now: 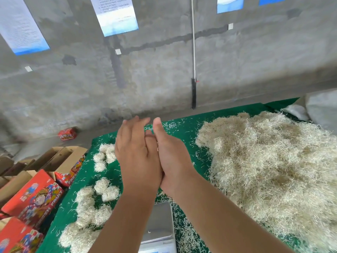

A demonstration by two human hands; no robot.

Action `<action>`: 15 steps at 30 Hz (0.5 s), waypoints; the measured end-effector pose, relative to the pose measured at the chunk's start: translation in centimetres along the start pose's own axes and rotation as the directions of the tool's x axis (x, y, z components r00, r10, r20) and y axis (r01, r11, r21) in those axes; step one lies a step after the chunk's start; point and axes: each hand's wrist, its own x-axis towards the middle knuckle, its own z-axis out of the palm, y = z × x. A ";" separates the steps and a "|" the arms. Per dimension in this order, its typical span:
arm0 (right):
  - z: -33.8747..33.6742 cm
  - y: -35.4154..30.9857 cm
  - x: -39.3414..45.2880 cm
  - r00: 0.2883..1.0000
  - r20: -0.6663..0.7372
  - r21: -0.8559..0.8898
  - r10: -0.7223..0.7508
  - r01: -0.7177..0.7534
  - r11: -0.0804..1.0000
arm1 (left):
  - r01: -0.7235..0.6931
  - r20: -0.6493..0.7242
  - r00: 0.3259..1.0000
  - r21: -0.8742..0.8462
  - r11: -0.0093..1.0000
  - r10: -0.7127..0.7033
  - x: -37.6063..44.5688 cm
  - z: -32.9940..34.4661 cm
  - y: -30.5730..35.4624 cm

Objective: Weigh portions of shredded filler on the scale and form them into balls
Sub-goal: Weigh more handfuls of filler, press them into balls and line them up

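From the head view, the left hand (135,152) and the right hand (172,157) are pressed together palm to palm above the middle of the table, fingers straight and pointing away toward the wall. Nothing shows between the palms, so I cannot tell whether a portion is being rolled there. The big heap of shredded filler (269,172) lies to the right, just beside the right hand, so that hand is the nearer one for the next grab; the heap runs from far to near along the right side. The scale (160,225) sits near, directly under the forearms, its steel tray bare of any portion, with loose strands around it. The finished balls (94,203) lie in clusters to the left, nearer the left hand, so a formed ball would likely go that way. All this rests on a green cloth (184,128) littered with stray shreds. Red printed boxes (34,196) and open cardboard stand off the table's left edge, and a bare concrete wall (164,61) with hanging paper sheets rises beyond.
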 end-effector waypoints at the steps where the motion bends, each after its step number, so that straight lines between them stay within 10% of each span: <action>1: 0.0 -0.2 0.1 0.997 -0.021 -0.043 -0.071 0.070 0.997 | 0.025 0.005 1.000 -0.025 0.999 -0.025 -0.4 0.1 0.3; 4: -0.6 -0.7 0.6 0.945 -0.096 -0.227 -0.313 0.286 0.931 | 0.457 0.218 0.890 -0.449 0.768 -0.401 -1.5 0.4 0.9; 7: -1.7 -0.7 1.3 0.866 -0.071 -0.419 -0.496 0.425 0.802 | 0.851 0.761 0.462 -0.525 -0.016 -0.455 -1.3 -0.1 0.8; 13: -2.9 3.3 0.7 0.713 0.223 -0.856 -0.665 0.469 0.217 | 0.822 0.751 0.471 -0.564 -0.079 -0.463 -0.8 0.8 -0.7; 15: -2.7 3.8 0.6 0.757 0.236 -0.892 -0.609 0.417 0.172 | 0.825 0.768 0.464 -0.556 -0.100 -0.441 -0.7 1.0 -0.5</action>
